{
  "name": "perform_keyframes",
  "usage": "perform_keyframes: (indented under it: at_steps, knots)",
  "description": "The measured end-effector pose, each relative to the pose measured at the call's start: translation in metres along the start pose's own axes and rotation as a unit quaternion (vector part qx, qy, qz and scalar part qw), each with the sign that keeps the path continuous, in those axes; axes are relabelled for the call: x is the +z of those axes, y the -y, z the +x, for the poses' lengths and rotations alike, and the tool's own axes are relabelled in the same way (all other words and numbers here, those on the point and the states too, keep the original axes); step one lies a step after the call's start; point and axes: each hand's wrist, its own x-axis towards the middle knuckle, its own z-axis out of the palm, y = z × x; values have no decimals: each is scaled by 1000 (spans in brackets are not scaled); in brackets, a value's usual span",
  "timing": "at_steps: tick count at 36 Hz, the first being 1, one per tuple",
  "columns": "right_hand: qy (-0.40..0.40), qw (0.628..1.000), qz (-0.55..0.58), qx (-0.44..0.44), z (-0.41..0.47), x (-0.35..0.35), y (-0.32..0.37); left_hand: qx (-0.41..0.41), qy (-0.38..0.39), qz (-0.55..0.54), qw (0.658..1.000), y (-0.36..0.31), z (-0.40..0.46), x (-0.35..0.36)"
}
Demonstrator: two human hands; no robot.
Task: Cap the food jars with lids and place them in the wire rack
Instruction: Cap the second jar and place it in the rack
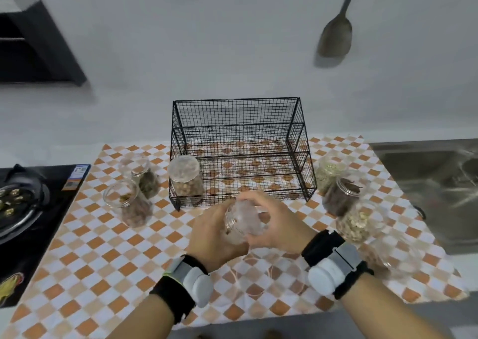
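Head view: our left hand (216, 231) grips clear plastic jar (236, 225); right hand (269, 221) presses translucent lid (245, 216). Cross-threading could leave it loose.

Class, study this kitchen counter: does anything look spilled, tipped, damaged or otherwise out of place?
Nothing stands out. One capped jar stands in the wire rack; open jars stand upright on the checked mat. No spill shows.

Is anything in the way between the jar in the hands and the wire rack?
Nothing visible blocks it. The held jar is just in front of the wire rack. One capped jar stands in the rack's front left corner; the rest looks free.
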Motion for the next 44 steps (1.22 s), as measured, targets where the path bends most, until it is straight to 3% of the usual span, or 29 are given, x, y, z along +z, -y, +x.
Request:
perform_keyframes:
  at_steps: [7, 17, 34, 37, 40, 44]
  knots:
    - [65, 998, 1, -25, -11, -33, -17, -7, -14, 14, 1000, -30, 5, 24]
    - [86, 995, -9, -41, -14, -54, -26, -34, -15, 27, 999, -61, 3, 27]
    - [75, 989, -81, 98, 16, -47, -4, -16, -21, 56, 998, -46, 18, 18]
    - [120, 984, -62, 120, 20, -49, -8, -11, -20, 63, 998, -44, 22, 15]
    - [170, 983, -5, 72, 19, -60, -6, -10, -28, 57, 998, -41, 25, 12]
    - [125, 991, -21, 34, 23, -64, -4, 2, -35, 43, 998, -37, 31, 8]
